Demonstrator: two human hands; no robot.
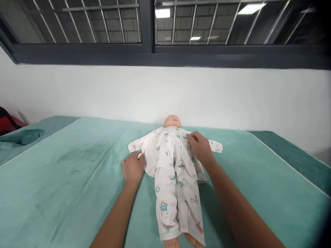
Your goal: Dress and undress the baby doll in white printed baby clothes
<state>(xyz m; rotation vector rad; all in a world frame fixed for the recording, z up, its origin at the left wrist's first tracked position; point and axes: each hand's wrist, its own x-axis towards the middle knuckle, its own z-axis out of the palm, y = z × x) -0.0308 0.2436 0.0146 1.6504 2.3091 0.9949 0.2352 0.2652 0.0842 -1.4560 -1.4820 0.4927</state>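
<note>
Doll [172, 121], face-up on green sheet [77, 179]; white wall [165, 91], barred window [165, 54] behind; left hand [133, 167], right hand [201, 147] pinching shirt [150, 156].

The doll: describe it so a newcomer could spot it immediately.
Below the white wall spreads a green cloth. Near its middle, between the left hand and the right hand, lies the doll, on its back. Its white clothes with small printed pictures set it apart from the plain cloth.

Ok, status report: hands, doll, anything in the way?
Left hand at side of white printed clothes. Right hand at their upper front. Baby doll face-up on green sheet. No obstruction visible.
</note>
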